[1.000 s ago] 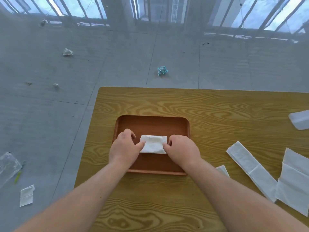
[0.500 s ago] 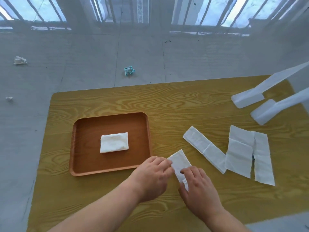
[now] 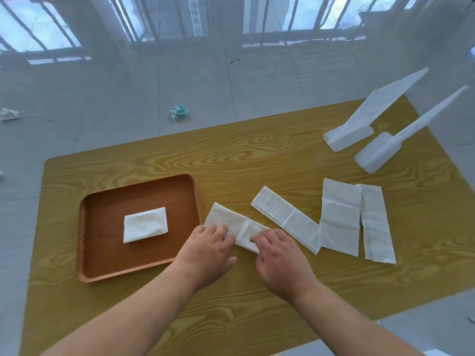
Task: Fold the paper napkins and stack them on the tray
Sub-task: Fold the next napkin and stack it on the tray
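Note:
A brown wooden tray (image 3: pixel 102 263) lies on the left of the table, with one folded white napkin (image 3: pixel 145 224) in its middle. Just right of the tray a long white napkin strip (image 3: pixel 227 219) lies flat on the wood. My left hand (image 3: pixel 209 249) presses its fingertips on the strip's middle. My right hand (image 3: pixel 279 254) pinches the strip's near right end between its fingertips. Further right lie another long strip (image 3: pixel 285 222), a wider unfolded napkin (image 3: pixel 339 217) and a narrow strip (image 3: pixel 376 222).
The table (image 3: pixel 257 160) is yellow wood grain. Two white plastic stands (image 3: pixel 365 129) rise at the far right corner. Crumpled scraps lie on the grey floor beyond, one teal (image 3: pixel 179 113) and one white (image 3: pixel 9 114).
Both hands left the folded napkin on the tray and moved right to the strip beside it. The strip now lies stretched out longer under my fingers. The view shifted right.

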{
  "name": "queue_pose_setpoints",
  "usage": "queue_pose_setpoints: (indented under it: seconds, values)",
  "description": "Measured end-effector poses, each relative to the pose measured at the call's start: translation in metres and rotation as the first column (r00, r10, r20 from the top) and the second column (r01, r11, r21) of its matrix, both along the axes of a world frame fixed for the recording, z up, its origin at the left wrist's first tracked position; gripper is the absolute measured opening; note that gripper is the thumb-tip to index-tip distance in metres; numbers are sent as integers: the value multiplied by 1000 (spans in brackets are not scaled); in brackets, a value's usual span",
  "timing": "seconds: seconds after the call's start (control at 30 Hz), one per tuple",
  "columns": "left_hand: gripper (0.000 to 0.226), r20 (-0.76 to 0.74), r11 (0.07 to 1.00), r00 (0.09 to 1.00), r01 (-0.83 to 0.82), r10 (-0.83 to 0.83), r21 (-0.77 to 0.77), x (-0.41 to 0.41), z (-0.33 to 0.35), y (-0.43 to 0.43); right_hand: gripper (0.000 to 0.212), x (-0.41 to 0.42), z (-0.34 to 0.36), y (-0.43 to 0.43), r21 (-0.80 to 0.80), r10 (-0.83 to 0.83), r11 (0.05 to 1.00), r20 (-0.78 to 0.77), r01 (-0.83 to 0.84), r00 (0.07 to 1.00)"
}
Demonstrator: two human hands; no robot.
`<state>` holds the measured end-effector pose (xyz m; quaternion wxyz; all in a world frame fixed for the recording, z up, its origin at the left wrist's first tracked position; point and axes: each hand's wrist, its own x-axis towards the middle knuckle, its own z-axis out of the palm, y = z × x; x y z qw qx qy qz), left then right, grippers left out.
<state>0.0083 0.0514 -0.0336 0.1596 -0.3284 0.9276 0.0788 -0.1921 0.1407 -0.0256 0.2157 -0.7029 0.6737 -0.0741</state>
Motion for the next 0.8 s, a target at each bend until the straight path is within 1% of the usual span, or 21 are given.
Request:
queue_pose_setpoints:
  seconds: [0.07, 0.17, 0.27, 0.37, 0.47, 0.63, 0.7, 0.73, 0.77, 0.8]
  values:
    - [53, 11, 998, 998, -58, 58, -24, -5, 2, -3, 40, -9, -2, 8, 24, -3, 1000, -21, 4, 1000]
    - [51, -48, 981, 981, -188, 186, -43, -11, 4, -11, 43, -23, -8, 15, 40, 18, 999, -36, -16, 999]
    - [62, -89, 958, 955, -285, 283, -8, -17, 3, -24, 49, -33, -11, 17, 83, 45, 996, -26, -42, 999]
    - [76, -61, 951, 949, -309, 310, 35, -24, 4, -39, 50, -39, -11, 19, 91, 30, 996, -49, -26, 998]
    - [80, 16, 961, 962, -274, 273, 31, -33, 5, -50, 48, -42, -9, 23, 67, 8, 998, -82, -2, 997]
    - [62, 127, 952, 946, -304, 297, 41, -45, 9, -60, 46, -46, -8, 30, 78, 24, 997, -106, -15, 994]
    - [44, 107, 936, 936, -343, 334, 75, -45, 10, -62, 47, -45, -7, 31, 84, 22, 996, -106, -13, 994]
    - [33, 69, 913, 921, -389, 383, 124, -43, 11, -63, 48, -45, -6, 31, 91, 26, 996, -108, -16, 994]
    - [22, 26, 865, 885, -460, 464, 204, -41, 12, -64, 48, -44, -6, 30, 100, 32, 995, -110, -21, 993]
    - [14, -8, 781, 820, -542, 572, 310, -39, 14, -65, 49, -42, -5, 29, 107, 40, 994, -109, -28, 993]
